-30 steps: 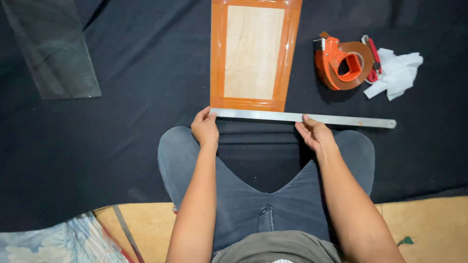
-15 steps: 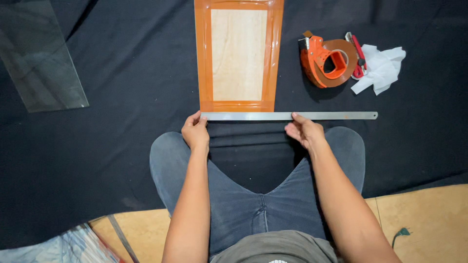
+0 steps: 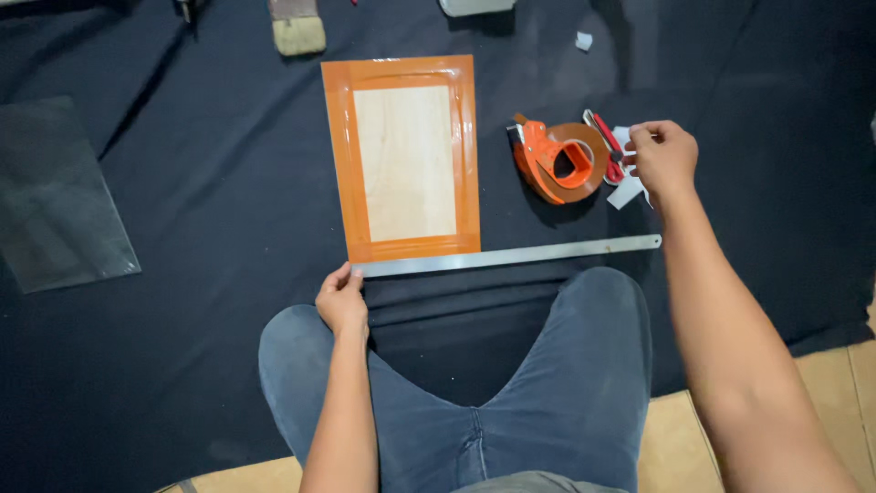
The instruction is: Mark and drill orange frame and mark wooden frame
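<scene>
- Our left hand, lower-centre of frame, pinches the left end of the long steel ruler; thumb on top, fingers curled round the end, closed on it.
- Ruler lies flat on the black cloth, running from that hand toward the right, touching or just below the bottom edge of the orange-bordered board w/ pale wood centre.
- Our right hand, upper right of frame, is off the ruler and over the white scrap of paper or cloth, just beside the red cutter. Fingers curled in, nearly closed; can't tell whether they've got hold of the cutter, the scrap or nothing.
- Orange tape dispenser sits between board and right hand, apart from the board.
- Clear sheet, prob. glass or plastic, lies far left, well apart from the rest. Brush-like item at top edge, partly cut off.
- Doing it well, as we judge: keep left-hand pressure straight down so the ruler doesn't pivot while only one end is held; its far right end is free and could swing.
- Keep the ruler's edge parallel w/ the board's bottom edge; check both corners before any mark or cut.
- Keep left fingertips behind the ruler's working edge if the blade comes in.
</scene>
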